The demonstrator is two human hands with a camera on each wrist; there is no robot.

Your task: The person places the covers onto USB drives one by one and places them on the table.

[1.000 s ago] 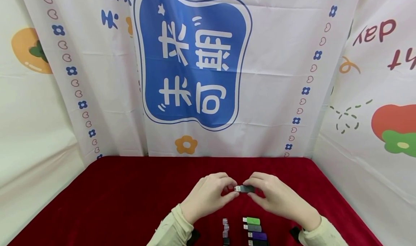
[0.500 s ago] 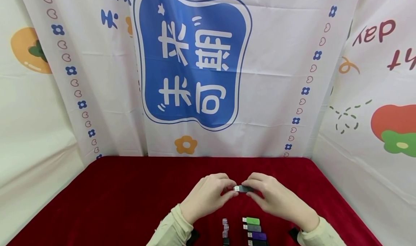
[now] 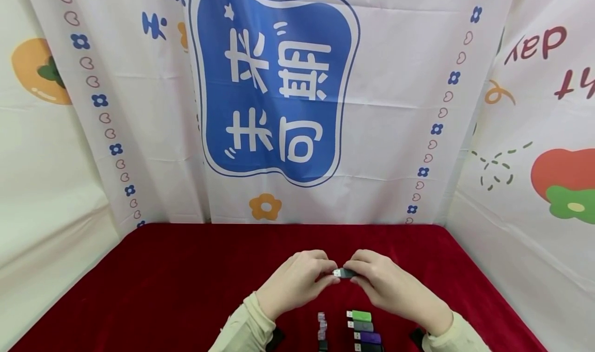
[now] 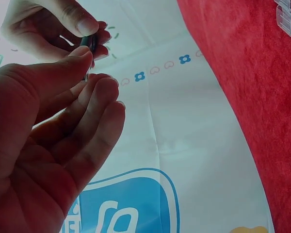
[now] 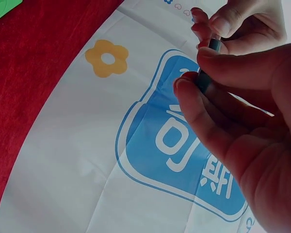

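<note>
In the head view, a dark grey USB flash drive (image 3: 345, 273) is held level above the red table, its pale plug end pointing left. My right hand (image 3: 390, 285) pinches its body between thumb and fingers. At the plug end, my left hand (image 3: 299, 280) pinches a small clear cap (image 4: 88, 73) between thumb and forefinger, mostly covered by the fingertips. Cap and plug meet between the two hands. In the right wrist view, the drive's dark body (image 5: 203, 80) shows between right thumb and forefinger, close to the left fingertips.
On the red cloth (image 3: 186, 280) nearer me lie a green flash drive (image 3: 361, 316), a grey one (image 3: 362, 326), a purple one (image 3: 370, 337) and a black one (image 3: 370, 347). Left of them runs a column of small clear caps (image 3: 322, 325) with a black cap (image 3: 323, 346) below.
The right hand has shifted slightly left with the flash drive, bringing its plug closer to the left fingers. The things on the cloth stay put.
</note>
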